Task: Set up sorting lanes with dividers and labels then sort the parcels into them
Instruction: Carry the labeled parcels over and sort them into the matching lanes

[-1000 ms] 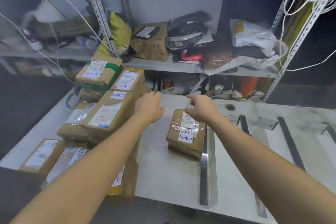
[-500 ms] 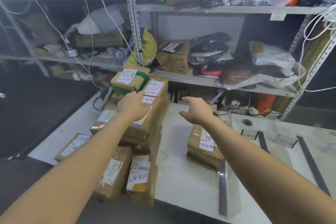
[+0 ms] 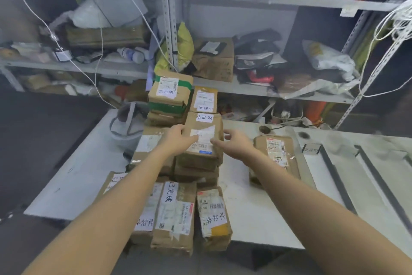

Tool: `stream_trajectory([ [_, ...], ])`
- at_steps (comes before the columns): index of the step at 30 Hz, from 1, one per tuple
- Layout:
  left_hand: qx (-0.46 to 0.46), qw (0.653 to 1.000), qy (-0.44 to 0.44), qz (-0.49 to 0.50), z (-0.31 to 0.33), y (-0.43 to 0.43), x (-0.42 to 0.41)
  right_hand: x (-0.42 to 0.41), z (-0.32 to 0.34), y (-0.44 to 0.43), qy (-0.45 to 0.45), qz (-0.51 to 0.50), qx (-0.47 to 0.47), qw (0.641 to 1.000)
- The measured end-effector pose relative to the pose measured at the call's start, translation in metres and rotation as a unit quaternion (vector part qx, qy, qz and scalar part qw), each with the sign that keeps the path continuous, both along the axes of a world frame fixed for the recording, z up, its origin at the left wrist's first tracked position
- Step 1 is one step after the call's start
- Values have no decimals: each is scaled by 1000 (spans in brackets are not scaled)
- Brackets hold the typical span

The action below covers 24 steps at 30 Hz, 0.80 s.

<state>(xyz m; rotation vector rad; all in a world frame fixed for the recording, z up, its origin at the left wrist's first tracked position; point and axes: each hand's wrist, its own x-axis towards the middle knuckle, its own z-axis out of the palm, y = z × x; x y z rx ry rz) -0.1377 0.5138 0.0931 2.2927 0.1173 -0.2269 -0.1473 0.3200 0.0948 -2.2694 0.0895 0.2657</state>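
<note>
A pile of brown parcels with white labels covers the left part of the white table (image 3: 256,212). My left hand (image 3: 177,138) rests on the left edge of the pile's top parcel (image 3: 206,123). My right hand (image 3: 236,143) hovers at that parcel's right side, fingers spread, one fingertip at its shipping label. A lone parcel (image 3: 278,154) lies on the table to the right, partly under my right forearm. Further right run two dark divider strips (image 3: 334,174) (image 3: 383,187), with a small label card (image 3: 311,148) at the head of the lane.
A green-taped parcel (image 3: 169,94) and another labelled parcel (image 3: 205,99) stand at the back of the pile. Several parcels (image 3: 176,214) lie at the table's front edge. Metal shelving (image 3: 169,18) stuffed with bags and boxes rises behind. White cables (image 3: 383,29) hang at right.
My view has swung left and closer to the pile. Both hands have left the lone parcel and come together at the pile's top parcel.
</note>
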Motion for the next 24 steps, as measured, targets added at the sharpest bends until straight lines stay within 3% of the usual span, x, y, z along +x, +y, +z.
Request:
stream_trajectory([
  [10, -170, 985, 22, 11, -31, 5, 6, -3, -17, 21, 35, -123, 121, 984],
  [18, -187, 982, -14, -7, -20, -20, 5, -18, -17, -6, -63, -184, 117, 974],
  [24, -214, 976, -5, -47, -8, -62, -1, -34, -9, -45, -82, -226, 125, 963],
])
